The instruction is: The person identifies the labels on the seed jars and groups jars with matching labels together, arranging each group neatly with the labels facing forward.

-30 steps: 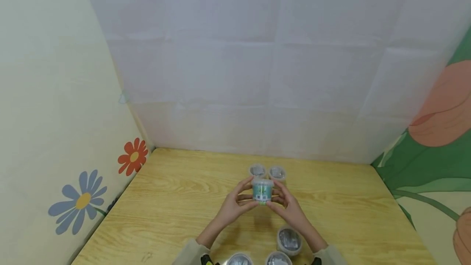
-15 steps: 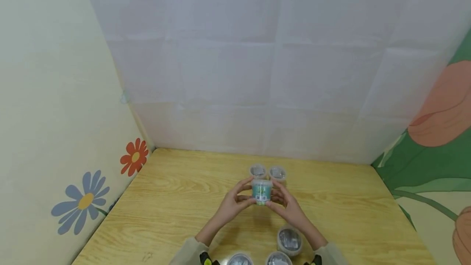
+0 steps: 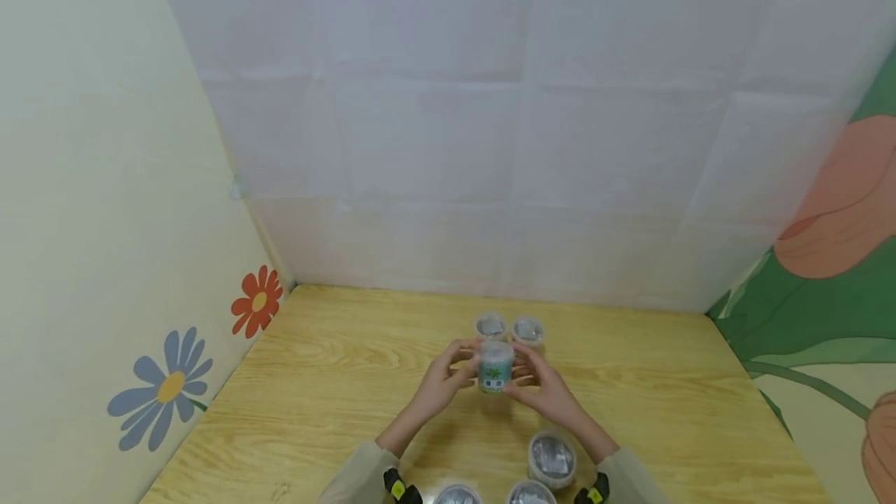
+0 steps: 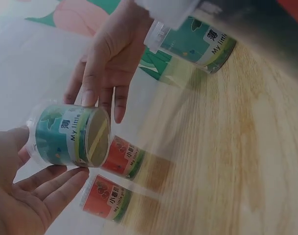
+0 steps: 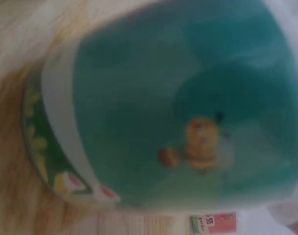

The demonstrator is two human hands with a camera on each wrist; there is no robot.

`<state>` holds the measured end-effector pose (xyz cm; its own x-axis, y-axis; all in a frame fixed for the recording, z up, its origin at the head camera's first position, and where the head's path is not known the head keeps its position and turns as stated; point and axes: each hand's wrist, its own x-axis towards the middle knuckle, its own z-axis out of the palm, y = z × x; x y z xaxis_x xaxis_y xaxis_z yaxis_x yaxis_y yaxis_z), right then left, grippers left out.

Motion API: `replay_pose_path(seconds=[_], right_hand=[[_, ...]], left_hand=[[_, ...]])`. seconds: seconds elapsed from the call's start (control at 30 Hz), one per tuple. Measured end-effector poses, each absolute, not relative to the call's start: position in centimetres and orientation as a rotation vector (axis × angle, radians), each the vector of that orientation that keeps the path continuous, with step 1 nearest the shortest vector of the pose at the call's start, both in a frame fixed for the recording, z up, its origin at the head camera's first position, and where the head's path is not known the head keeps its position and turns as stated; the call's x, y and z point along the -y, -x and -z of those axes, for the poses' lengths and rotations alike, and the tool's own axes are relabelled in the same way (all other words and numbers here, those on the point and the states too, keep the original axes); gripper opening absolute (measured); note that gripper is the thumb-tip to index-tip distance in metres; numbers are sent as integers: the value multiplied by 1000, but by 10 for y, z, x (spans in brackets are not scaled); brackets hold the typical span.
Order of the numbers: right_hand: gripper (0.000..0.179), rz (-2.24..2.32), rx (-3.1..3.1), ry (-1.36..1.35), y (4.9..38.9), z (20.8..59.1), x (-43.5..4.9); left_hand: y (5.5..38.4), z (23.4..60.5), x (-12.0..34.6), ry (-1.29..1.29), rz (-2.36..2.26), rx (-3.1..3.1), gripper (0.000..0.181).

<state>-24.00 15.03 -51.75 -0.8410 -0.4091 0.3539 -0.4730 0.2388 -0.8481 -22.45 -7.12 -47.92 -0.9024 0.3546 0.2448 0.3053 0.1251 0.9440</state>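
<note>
Beige sleeves [image 3: 357, 481] and black wrist straps [image 3: 404, 492] reach in past three near tubs [image 3: 552, 457], two of them cut off by the bottom of the head view and the third just beside the right forearm; no hand touches any of the three. Beyond them, at mid-table, a person's left hand [image 3: 437, 383] and right hand [image 3: 551, 395] hold a teal-labelled tub [image 3: 495, 374] between them, thumbs and fingertips pinching it from either side, the rest of the fingers spread. Its underside shows in the left wrist view, so it is clear of the wooden table [image 3: 336, 379] and not yet set down. Just past it, two red-labelled tubs [image 4: 107, 197] stand upright side by side, apart from any hand. By that layout, the work looks part done: the far pair appears already in place, one tub is in hand, and the near three seem left as they are, though whether they need handling cannot be told. White sheeting [image 3: 434, 138] hangs behind the table.
</note>
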Motion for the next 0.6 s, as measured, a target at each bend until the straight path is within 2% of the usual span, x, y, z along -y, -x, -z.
replay_pose_path(seconds=[0.27, 0.6], right_hand=[[63, -1699, 2479, -922, 236, 492, -146], [47, -1610, 2519, -911, 244, 490, -148]], left_hand=[[232, 481, 72, -682, -1867, -2410, 33], [236, 483, 73, -713, -1784, -2456, 42]])
